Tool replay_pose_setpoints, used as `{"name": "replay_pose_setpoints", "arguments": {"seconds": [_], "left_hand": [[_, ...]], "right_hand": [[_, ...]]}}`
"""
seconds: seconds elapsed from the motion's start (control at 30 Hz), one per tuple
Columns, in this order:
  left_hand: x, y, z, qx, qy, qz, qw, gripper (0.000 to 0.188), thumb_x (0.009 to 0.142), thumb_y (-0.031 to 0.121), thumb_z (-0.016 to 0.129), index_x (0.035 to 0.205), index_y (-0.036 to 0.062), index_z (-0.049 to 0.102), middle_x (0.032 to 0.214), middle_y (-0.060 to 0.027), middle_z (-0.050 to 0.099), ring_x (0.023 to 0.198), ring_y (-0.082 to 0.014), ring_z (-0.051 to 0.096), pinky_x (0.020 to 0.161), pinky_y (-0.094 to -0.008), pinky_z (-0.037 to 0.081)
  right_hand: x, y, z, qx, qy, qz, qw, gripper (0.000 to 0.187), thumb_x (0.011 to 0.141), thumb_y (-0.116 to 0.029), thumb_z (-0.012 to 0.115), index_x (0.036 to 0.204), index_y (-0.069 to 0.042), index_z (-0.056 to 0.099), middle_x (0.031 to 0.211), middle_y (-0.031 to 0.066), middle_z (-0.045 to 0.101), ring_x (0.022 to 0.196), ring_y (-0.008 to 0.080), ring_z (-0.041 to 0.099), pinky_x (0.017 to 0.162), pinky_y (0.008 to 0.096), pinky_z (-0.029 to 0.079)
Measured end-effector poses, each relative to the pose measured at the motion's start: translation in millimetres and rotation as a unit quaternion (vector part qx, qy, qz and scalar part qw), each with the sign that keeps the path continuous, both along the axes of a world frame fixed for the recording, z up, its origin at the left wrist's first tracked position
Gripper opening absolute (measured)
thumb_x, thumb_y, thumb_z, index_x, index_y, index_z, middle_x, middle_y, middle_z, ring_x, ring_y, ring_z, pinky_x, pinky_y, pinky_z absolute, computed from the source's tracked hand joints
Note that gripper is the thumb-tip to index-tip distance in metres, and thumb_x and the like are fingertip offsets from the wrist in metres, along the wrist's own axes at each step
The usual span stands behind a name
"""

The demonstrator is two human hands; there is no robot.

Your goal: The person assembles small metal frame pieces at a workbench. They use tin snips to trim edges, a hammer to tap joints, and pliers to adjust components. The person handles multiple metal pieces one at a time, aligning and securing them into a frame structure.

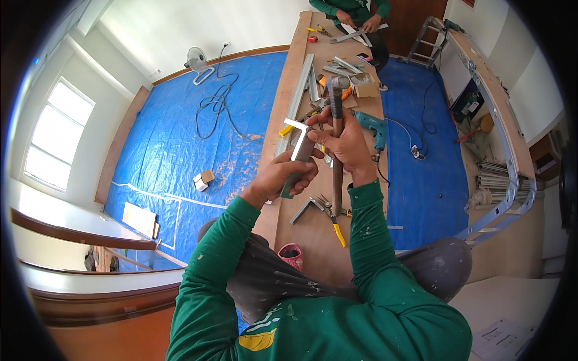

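My left hand [280,174] is closed around the lower part of a bent galvanized metal channel [299,146], held up over the wooden board. The channel's short upper arm juts to the left. My right hand [348,147] grips a hammer [338,189] upright, its head at the top and its wooden handle hanging down past the palm. Fingertips of that hand also touch the channel's upper end. On the board below lie another bent metal channel [306,209] and a yellow-handled cutting tool [337,231]. A teal power drill [374,127] is just beyond my right hand.
Long metal channels [296,99], a small cardboard box [366,89] and a pink patterned pot [291,255] are on the board. Across it, a co-worker's hands [371,24] handle a metal strip. Blue sheeting [156,138] with a fan [196,59] and cord covers the floor; a ladder-borne plank [490,90] stands right.
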State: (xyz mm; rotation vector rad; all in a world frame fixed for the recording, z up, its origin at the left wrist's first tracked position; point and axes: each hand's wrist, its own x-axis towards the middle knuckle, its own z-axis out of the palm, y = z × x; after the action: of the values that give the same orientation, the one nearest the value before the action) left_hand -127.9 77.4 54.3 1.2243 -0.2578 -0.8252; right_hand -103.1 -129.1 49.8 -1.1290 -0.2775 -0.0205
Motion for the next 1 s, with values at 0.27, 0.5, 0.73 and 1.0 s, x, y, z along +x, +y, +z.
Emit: {"name": "replay_pose_setpoints", "arguments": {"seconds": [0.27,0.5,0.73,1.0], "left_hand": [[-1,-2,-5,0.009,-0.019,0.019,1.0,0.04,0.101,0.017,0.06,0.137,0.0032,0.05,0.087,-0.0034,0.057,0.059,-0.0084,0.054,0.046,-0.024,0.041],[0,-1,-13,0.047,-0.075,0.043,0.995,0.041,0.101,0.016,0.059,0.139,0.0024,0.05,0.09,-0.0039,0.058,0.063,-0.0091,0.057,0.048,-0.0247,0.043],[-3,-10,-5,0.055,-0.08,0.046,0.994,0.04,0.102,0.013,0.057,0.139,0.0017,0.049,0.089,-0.0041,0.058,0.061,-0.0097,0.056,0.048,-0.025,0.043],[-3,-10,-2,0.066,-0.058,0.039,0.995,0.041,0.102,0.014,0.056,0.141,0.0011,0.049,0.087,-0.0049,0.058,0.06,-0.0103,0.056,0.048,-0.0253,0.043]], "right_hand": [[0,8,-3,0.016,0.0,-0.015,1.0,0.044,0.084,0.003,0.085,0.112,-0.007,0.053,0.107,0.0101,0.074,0.062,0.0009,0.055,0.052,0.0198,0.047],[4,11,-9,0.01,-0.018,-0.02,1.0,0.042,0.085,0.008,0.081,0.113,-0.007,0.053,0.105,0.0097,0.072,0.065,0.0021,0.059,0.06,0.0217,0.057],[8,10,-19,0.075,0.014,-0.022,0.997,0.04,0.086,0.009,0.079,0.112,-0.007,0.052,0.105,0.0088,0.073,0.083,0.0135,0.073,0.063,0.0274,0.06],[6,4,-12,0.019,-0.004,-0.035,0.999,0.037,0.088,0.007,0.078,0.109,-0.007,0.052,0.099,0.0106,0.074,0.083,0.0131,0.073,0.067,0.0261,0.059]]}}
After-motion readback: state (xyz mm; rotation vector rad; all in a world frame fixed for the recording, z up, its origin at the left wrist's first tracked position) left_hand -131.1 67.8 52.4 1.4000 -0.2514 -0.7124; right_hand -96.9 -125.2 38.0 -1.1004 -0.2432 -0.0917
